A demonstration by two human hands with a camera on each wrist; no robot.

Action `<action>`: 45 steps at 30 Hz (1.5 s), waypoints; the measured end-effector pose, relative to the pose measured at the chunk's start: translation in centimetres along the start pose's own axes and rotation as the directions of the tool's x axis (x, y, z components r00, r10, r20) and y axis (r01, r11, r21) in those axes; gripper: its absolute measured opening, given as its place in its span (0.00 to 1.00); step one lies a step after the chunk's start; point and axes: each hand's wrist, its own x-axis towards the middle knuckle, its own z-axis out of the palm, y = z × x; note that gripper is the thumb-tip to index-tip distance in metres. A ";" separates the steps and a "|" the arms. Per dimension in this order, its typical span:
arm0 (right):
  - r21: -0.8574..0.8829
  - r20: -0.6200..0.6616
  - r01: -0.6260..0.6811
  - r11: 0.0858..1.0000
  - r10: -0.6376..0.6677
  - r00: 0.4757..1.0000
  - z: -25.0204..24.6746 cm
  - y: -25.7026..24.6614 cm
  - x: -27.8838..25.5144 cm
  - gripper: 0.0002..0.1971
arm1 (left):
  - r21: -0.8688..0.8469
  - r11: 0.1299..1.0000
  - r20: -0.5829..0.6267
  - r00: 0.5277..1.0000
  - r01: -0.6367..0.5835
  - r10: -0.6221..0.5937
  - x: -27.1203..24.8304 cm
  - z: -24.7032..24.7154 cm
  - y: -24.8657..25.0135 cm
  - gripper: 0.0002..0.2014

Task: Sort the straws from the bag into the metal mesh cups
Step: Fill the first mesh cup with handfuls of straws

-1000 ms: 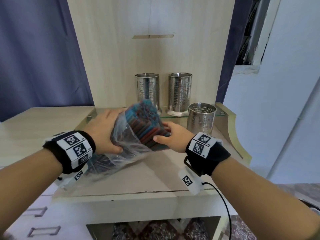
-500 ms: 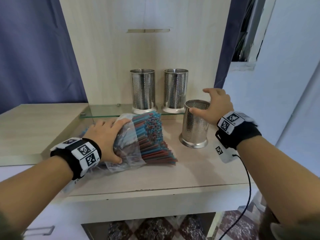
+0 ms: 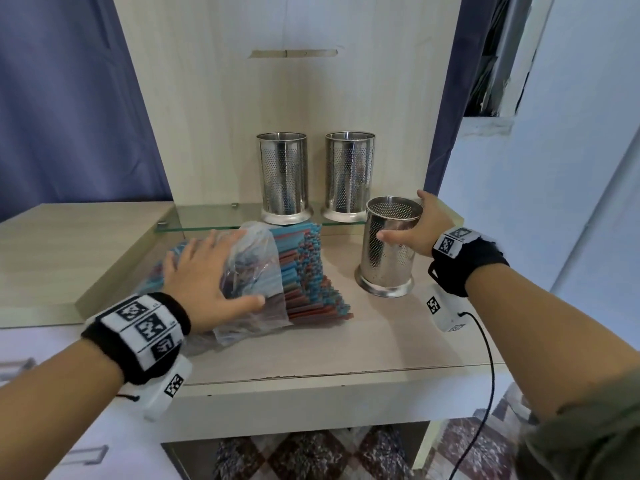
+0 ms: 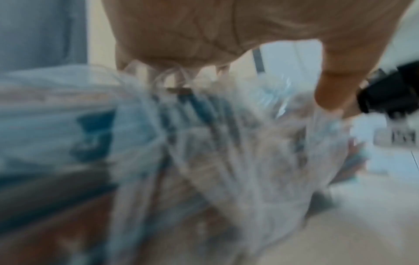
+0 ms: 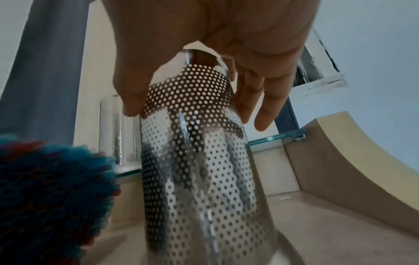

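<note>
Now the right hand (image 3: pixel 420 230) has its grip round the near cup (image 3: pixel 389 247), thumb in front, fingers behind. Left of that grip, the left hand (image 3: pixel 204 275) lies flat, fingers straight, on the bag (image 3: pixel 252 271); straws (image 3: pixel 311 271) fan out onto the worktop (image 3: pixel 346 344). Two more cups (image 3: pixel 282 178) stand beyond on a glass shelf (image 3: pixel 207 220).

Home room: wooden dresser (image 3: pixel 311 344), blue curtain (image 3: pixel 69 116).

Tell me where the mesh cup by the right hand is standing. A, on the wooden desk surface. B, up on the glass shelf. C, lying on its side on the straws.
A: the mesh cup stands upright on the wooden desk, below the glass shelf, with the right hand around its upper wall.
</note>
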 end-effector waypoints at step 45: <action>0.295 -0.013 0.177 0.939 -0.181 0.983 0.9 4.4 -2.8 0.54 | 0.096 0.985 0.167 0.978 -0.142 0.124 7.8 -0.9 8.8 0.22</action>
